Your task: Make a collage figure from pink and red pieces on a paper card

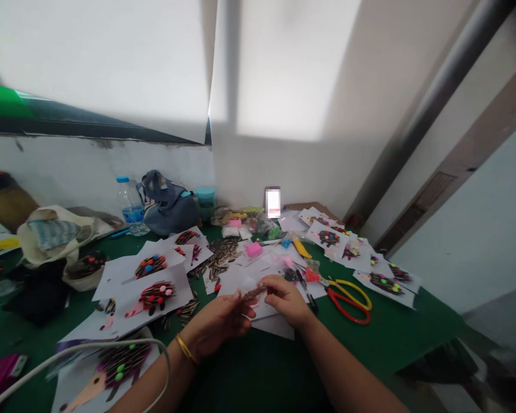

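Near the middle of the green table (pixel 387 350), my left hand (pixel 227 318) and my right hand (pixel 286 298) meet over white paper (pixel 279 326). Between their fingertips is a small brownish piece (pixel 253 293), too small to name; the fingers of both hands are closed on it. A yellow band is round my left wrist. Striped seeds (pixel 221 258) lie in a pile beyond my left hand. Right of my right hand are a black pen (pixel 307 291) and scissors (pixel 350 299) with red and yellow handles. A pink block (pixel 253 249) rests on paper beyond the hands.
Sheets with seed-covered hedgehog pictures (pixel 157 293) lie at left, and more (pixel 382 282) at right. Along the back stand a bottle (pixel 132 211), a blue bag (pixel 167 206), a teal jar (pixel 205 203) and a phone (pixel 274 202). A white cable (pixel 90 345) crosses the lower left.
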Available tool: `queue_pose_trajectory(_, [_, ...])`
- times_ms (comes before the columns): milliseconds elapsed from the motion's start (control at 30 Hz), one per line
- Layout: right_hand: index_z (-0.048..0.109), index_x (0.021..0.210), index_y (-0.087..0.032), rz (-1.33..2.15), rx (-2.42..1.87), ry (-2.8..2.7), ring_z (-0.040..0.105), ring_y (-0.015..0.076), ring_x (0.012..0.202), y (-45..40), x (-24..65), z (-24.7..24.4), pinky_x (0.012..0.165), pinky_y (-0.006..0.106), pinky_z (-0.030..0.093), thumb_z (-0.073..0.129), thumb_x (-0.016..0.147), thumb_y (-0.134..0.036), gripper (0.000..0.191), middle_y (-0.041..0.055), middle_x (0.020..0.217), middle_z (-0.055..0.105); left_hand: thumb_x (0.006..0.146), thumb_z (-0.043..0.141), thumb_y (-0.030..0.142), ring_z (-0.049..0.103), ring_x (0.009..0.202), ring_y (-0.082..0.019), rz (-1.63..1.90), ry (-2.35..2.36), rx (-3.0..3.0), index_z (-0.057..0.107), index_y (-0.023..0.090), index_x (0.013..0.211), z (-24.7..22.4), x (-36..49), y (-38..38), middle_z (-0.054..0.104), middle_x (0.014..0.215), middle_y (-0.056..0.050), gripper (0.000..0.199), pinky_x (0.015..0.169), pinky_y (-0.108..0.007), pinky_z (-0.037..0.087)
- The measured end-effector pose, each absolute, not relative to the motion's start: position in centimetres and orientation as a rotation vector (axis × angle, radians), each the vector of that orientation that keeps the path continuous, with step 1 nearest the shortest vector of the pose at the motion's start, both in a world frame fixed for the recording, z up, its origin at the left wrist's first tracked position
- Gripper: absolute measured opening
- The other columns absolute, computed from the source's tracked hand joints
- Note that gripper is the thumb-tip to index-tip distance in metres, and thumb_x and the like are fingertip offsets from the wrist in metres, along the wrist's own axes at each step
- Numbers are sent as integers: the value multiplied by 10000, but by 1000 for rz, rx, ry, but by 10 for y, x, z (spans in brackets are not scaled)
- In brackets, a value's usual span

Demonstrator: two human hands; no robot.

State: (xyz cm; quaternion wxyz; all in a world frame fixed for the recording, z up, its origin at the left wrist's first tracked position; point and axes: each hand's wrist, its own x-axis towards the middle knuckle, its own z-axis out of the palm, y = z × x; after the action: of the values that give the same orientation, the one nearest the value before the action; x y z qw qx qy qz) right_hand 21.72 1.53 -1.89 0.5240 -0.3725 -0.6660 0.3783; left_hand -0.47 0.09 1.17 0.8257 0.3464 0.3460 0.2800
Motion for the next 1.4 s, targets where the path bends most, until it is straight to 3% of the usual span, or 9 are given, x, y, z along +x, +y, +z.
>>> queue_pose_trajectory(67, [716, 833, -220, 926, -951, -1604, 607, 181, 793, 14, 213, -21, 738, 292, 462, 690, 808, -392, 176, 30, 820, 675, 822, 671, 524, 618, 675, -111, 625, 743, 733, 686, 160, 961, 11, -2, 0, 675, 879, -58, 390, 644, -229, 460])
queue_pose_trajectory(167, [649, 693, -209, 917, -1027, -1508, 566, 159, 689, 13, 213, -22, 668, 272, 439, 654, 833, -379, 220, 2, 692, 616, 790, 726, 474, 628, 729, -124, 679, 783, 768, 701, 178, 967, 13, 1, 0, 685, 961, -67, 346, 680, -240, 458])
queue_pose_trajectory(567, [606, 680, -199, 814, -944, -1659, 573, 171, 721, 11, 211, -25, 706, 296, 425, 475, 947, -387, 352, 28, 725, 611, 780, 695, 503, 583, 1015, -233, 720, 905, 1135, 755, 198, 985, 21, 5, -1, 702, 1097, -84, 373, 801, -299, 415])
queue_pose_trajectory(733, [610, 772, -205, 852, -946, -1454, 554, 169, 734, 14, 209, -25, 700, 287, 423, 624, 849, -363, 176, 11, 763, 592, 729, 742, 470, 616, 964, -219, 807, 918, 978, 749, 174, 963, 21, 6, 1, 718, 1010, -94, 378, 789, -287, 433])
queue_pose_trajectory(967, [519, 648, -201, 882, -992, -1456, 476, 144, 653, 11, 211, -23, 646, 273, 382, 527, 909, -369, 310, -12, 656, 505, 714, 693, 470, 660, 864, -226, 903, 1126, 996, 718, 144, 827, 14, 5, 7, 712, 883, -94, 346, 706, -284, 470])
queue_pose_trajectory(1133, [498, 636, -204, 843, -1019, -1536, 454, 138, 625, 5, 204, -22, 617, 270, 366, 549, 882, -338, 285, -21, 640, 474, 731, 679, 501, 652, 893, -230, 1157, 1184, 1321, 709, 180, 952, 5, 4, 11, 709, 956, -80, 391, 747, -305, 488])
queue_pose_trajectory(1233, [523, 638, -202, 842, -1015, -1624, 477, 141, 633, 1, 196, -20, 621, 270, 376, 565, 861, -311, 253, -13, 650, 500, 701, 707, 501, 629, 691, -185, 1078, 1112, 1346, 716, 168, 977, 7, 8, 7, 705, 821, -55, 434, 598, -273, 477])
queue_pose_trajectory(1300, [543, 642, -200, 842, -1007, -1665, 490, 141, 639, -1, 191, -18, 627, 269, 385, 574, 848, -292, 228, -9, 659, 518, 655, 730, 506, 550, 536, -145, 1002, 1103, 1290, 722, 154, 877, 9, 11, 4, 655, 653, -16, 416, 486, -245, 415])
queue_pose_trajectory(1400, [571, 654, -197, 836, -1000, -1683, 507, 142, 644, -3, 189, -15, 633, 268, 393, 576, 843, -276, 205, -5, 665, 535, 620, 751, 475, 524, 527, -128, 1013, 1116, 1247, 688, 153, 678, 11, 13, 2, 621, 570, -1, 333, 509, -231, 405])
